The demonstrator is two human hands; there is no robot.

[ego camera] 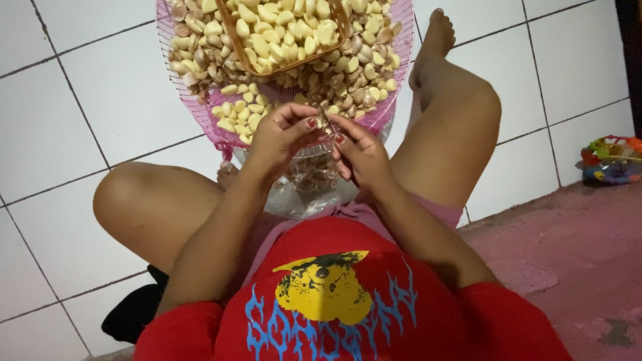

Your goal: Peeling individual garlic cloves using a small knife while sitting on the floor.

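My left hand and my right hand meet over the near rim of a pink mesh tray. Both pinch one small garlic clove between their fingertips. The tray holds several garlic cloves, peeled pale ones and ones with skin. A brown basket full of peeled cloves sits on the heap at the top. Below my hands lies a clear plastic bag holding papery garlic skins.
I sit on a white tiled floor with my knees spread to either side of the tray. A pink mat lies at the right. A colourful toy rests at the far right edge. A black object lies under my left thigh.
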